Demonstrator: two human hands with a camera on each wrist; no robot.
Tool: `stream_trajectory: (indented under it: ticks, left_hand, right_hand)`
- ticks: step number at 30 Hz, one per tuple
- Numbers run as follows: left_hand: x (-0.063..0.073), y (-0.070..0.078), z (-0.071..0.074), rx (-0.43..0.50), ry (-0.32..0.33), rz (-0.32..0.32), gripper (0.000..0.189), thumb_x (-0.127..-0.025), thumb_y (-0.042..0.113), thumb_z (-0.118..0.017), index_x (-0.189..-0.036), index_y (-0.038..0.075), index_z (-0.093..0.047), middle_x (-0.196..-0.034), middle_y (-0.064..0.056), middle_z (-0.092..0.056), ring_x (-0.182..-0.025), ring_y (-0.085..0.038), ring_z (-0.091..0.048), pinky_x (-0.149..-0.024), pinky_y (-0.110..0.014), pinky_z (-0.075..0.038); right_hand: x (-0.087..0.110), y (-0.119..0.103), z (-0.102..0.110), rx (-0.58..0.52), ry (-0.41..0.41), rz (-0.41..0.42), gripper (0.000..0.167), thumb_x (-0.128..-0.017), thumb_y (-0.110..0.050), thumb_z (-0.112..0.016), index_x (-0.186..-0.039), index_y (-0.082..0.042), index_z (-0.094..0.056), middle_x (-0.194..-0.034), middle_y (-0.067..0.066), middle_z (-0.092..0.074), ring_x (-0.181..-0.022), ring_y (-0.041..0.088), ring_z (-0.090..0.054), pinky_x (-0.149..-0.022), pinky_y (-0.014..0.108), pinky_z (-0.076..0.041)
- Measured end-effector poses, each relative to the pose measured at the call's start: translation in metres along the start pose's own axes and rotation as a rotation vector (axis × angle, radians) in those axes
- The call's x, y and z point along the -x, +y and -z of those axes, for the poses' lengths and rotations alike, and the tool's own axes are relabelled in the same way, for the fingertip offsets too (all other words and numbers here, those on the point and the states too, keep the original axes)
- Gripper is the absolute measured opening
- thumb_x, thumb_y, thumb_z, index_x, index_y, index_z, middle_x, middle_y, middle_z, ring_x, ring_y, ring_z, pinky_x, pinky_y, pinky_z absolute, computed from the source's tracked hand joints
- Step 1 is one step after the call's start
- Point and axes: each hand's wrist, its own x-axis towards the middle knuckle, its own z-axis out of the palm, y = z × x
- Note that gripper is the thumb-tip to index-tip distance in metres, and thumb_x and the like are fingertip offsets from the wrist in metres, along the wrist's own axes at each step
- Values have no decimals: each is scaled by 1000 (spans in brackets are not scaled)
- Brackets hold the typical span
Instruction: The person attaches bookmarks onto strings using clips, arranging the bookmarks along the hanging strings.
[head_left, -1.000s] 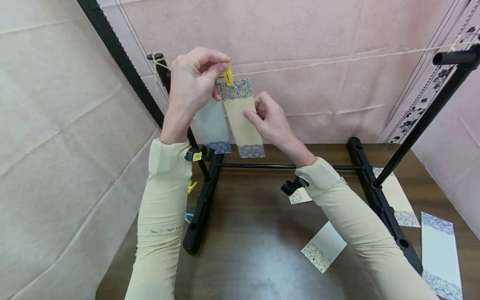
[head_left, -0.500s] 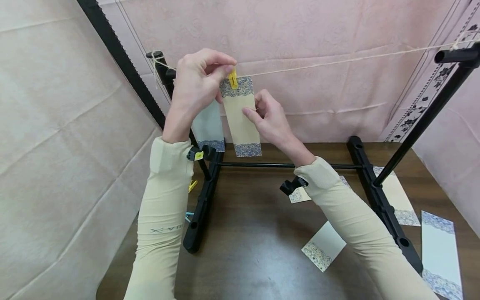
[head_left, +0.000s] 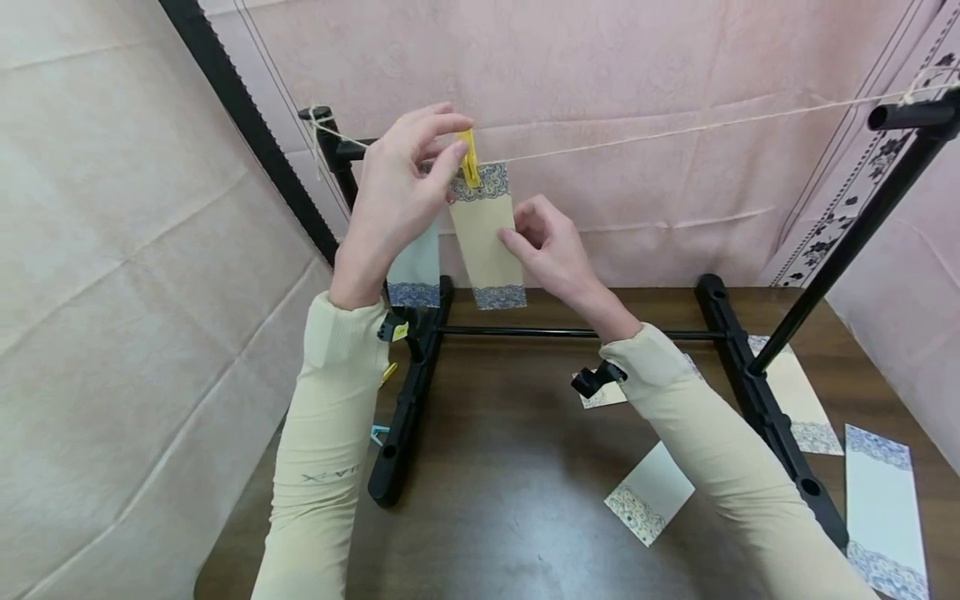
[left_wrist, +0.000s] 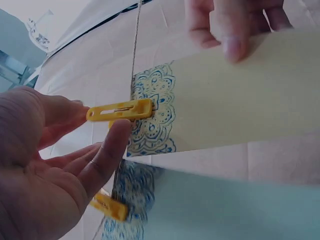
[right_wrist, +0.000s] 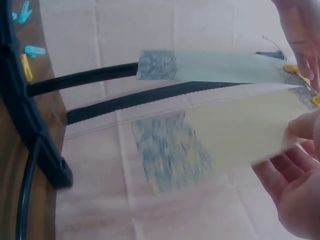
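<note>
A cream paper strip (head_left: 487,237) with blue patterned ends hangs at the string, a yellow clothespin (head_left: 470,160) over its top edge. My left hand (head_left: 401,183) has its thumb and forefinger at the clothespin's upper end; in the left wrist view the clothespin (left_wrist: 120,110) sits across string and paper. My right hand (head_left: 551,246) pinches the strip's right edge between thumb and fingers. Left of it hangs a pale blue strip (head_left: 415,267), partly behind my left hand, with a second yellow clothespin (left_wrist: 109,206) at its top.
The string (head_left: 675,132) runs between two black stand posts. Paper strips lie at right on the table, including a pale one (head_left: 885,508) and a tilted one (head_left: 651,492). Blue clothespins (right_wrist: 34,50) and a yellow clothespin (right_wrist: 26,66) lie by the left stand foot (head_left: 397,450).
The clothespin and the cream strip's top have shifted slightly right. My left hand moved right with them, and my right hand a little right and down.
</note>
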Motion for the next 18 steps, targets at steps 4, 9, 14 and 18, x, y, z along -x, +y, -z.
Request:
stream_trajectory:
  ticks: [4,9,14,18]
  left_hand:
    - [7,-8,2,66,24,-17,29,-100,27,-56,-124,16,-67,-149,6,-47,-116,-4,-63,-79,-22,-57]
    - [22,-15,5,91,59,-56,24,-99,20,-58,-119,12,-70,-146,5,-51,-107,-6,-67,-74,-21,-54]
    - [39,-10,11,116,93,-93,21,-98,13,-58,-113,4,-71,-143,0,-55,-113,-10,-62,-79,-21,-55]
    - [49,-7,15,136,106,-114,21,-98,9,-57,-110,-1,-70,-139,-6,-58,-119,-14,-61,-79,-19,-56]
  right_hand:
    - [8,9,7,-15,-9,-44,18,-94,-10,-63,-105,-1,-53,-96,20,-69,-82,21,-68,-74,30,-58]
    - [19,22,18,24,-26,-102,17,-95,-13,-63,-105,-3,-55,-97,21,-70,-84,17,-70,-74,28,-56]
    - [31,35,30,73,-32,-135,17,-95,-16,-64,-105,-4,-57,-96,18,-71,-82,11,-69,-70,24,-53]
    - [41,46,39,101,-60,-129,18,-96,-15,-63,-106,-1,-56,-95,20,-71,-79,10,-67,-66,23,-53]
